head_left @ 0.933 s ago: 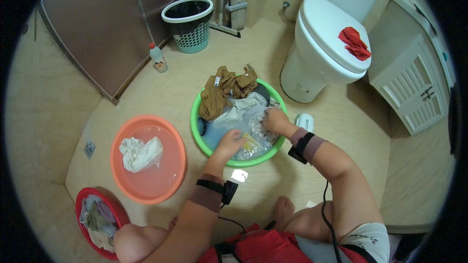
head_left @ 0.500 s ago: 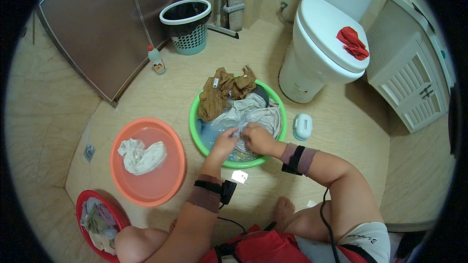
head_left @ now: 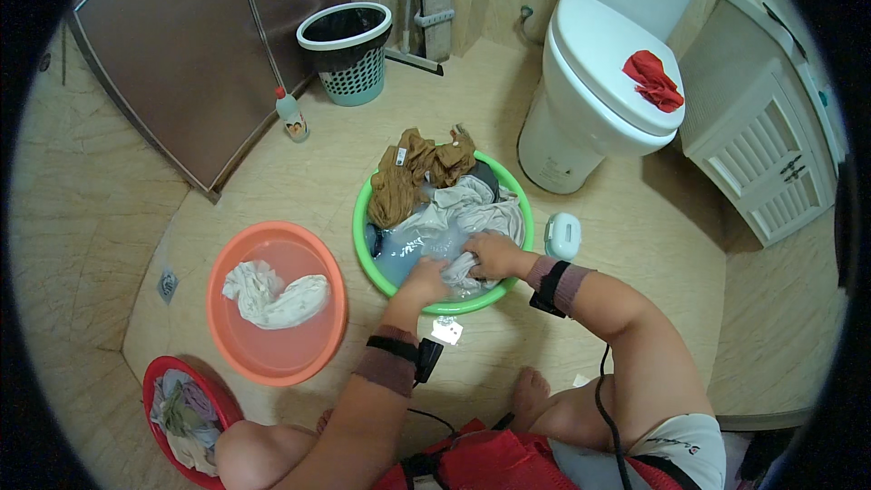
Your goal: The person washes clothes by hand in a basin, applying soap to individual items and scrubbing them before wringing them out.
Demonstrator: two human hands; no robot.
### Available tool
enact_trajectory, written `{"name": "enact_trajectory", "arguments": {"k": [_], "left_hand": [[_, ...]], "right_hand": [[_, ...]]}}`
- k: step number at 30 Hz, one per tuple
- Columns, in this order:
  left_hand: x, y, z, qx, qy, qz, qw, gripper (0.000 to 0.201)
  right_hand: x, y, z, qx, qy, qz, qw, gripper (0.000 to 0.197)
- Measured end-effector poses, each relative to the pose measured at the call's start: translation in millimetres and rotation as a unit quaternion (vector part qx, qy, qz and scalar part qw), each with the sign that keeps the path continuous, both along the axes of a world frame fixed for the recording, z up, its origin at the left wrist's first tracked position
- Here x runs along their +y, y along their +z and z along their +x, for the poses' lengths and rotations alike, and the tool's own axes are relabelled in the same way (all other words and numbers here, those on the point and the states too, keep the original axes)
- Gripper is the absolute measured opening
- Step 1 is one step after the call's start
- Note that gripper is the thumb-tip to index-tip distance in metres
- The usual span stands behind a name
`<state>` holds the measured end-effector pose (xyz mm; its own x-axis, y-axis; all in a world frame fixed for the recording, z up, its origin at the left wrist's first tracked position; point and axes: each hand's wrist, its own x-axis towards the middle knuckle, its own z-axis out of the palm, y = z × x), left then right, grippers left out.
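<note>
A green basin (head_left: 361,263) holds cloudy bluish water and soaking clothes. My right hand (head_left: 494,256) is closed on a wet light grey garment (head_left: 490,218) at the basin's right side. Close by on the left, my left hand (head_left: 425,281) dips into the water beside that cloth, its fingertips partly hidden. A brown garment (head_left: 417,172) with a white tag is heaped over the basin's far rim, and a dark piece of cloth (head_left: 487,177) lies between it and the grey one.
An orange basin (head_left: 218,327) with white cloth in water stands to the left. Nearer is a red basin (head_left: 156,436) of clothes. A soap box (head_left: 562,236) sits right of the green basin. Farther off are a bottle (head_left: 292,116), a bin (head_left: 354,82) and a toilet (head_left: 562,118) with red cloth.
My hands have moved apart. The right one shifted right with the grey cloth, and the left one moved slightly down, exposing more water between them.
</note>
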<state>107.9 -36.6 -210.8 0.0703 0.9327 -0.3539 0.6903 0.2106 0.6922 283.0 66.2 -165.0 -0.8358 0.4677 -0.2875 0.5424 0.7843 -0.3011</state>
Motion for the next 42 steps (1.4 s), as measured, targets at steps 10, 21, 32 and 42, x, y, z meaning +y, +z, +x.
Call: {"name": "enact_trajectory", "arguments": {"k": [10,21,32,42], "left_hand": [[14,37,-4,-0.23,0.155,0.29,0.916,0.084],[17,142,-27,-0.573,0.237,0.299,0.725,0.013],[8,36,-31,0.057,0.165,0.136,0.975,0.049],[7,44,-3,0.163,-0.028,-0.1,0.981,0.064]], "right_hand": [[14,116,-9,0.425,-0.174,-0.435,0.774,0.016],[26,143,7,0.43,-0.18,-0.225,0.856,0.033],[5,24,-12,0.013,0.01,0.042,0.999,0.068],[-18,-19,-28,-0.175,0.09,0.126,0.972,0.051]]}}
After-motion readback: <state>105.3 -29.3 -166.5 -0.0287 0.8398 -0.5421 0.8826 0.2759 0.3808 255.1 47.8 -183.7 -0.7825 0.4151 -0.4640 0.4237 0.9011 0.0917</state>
